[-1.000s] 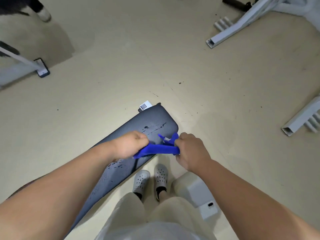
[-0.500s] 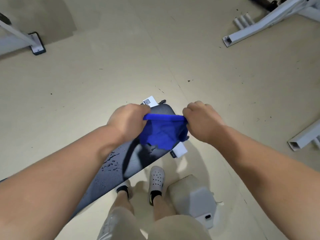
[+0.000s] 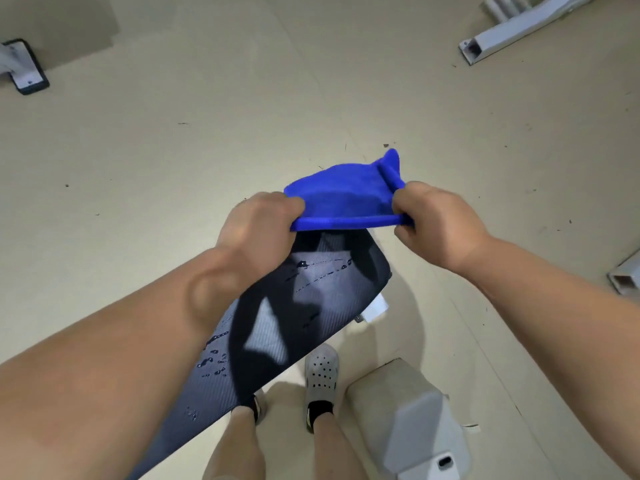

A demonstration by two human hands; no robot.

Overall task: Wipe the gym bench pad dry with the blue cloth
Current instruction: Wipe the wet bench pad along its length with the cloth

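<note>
The dark grey bench pad [image 3: 311, 306] runs from the lower left up to the centre, with water drops on its surface. Above its far end I hold the blue cloth [image 3: 341, 199] stretched in the air between both hands. My left hand [image 3: 258, 225] grips its left edge and my right hand [image 3: 433, 220] grips its right edge. The cloth is clear of the pad and billows away from me. My left forearm covers part of the pad's left side.
A white plastic box [image 3: 412, 417] stands on the floor at my right foot [image 3: 320, 372]. White metal frame feet lie at the top right [image 3: 498, 36], the right edge [image 3: 625, 278] and the top left [image 3: 24, 67]. Beige floor surrounds the pad.
Both hands have lifted the cloth up and away from the pad and pulled it wider apart. The view has tilted downward, showing more of the pad's wet surface.
</note>
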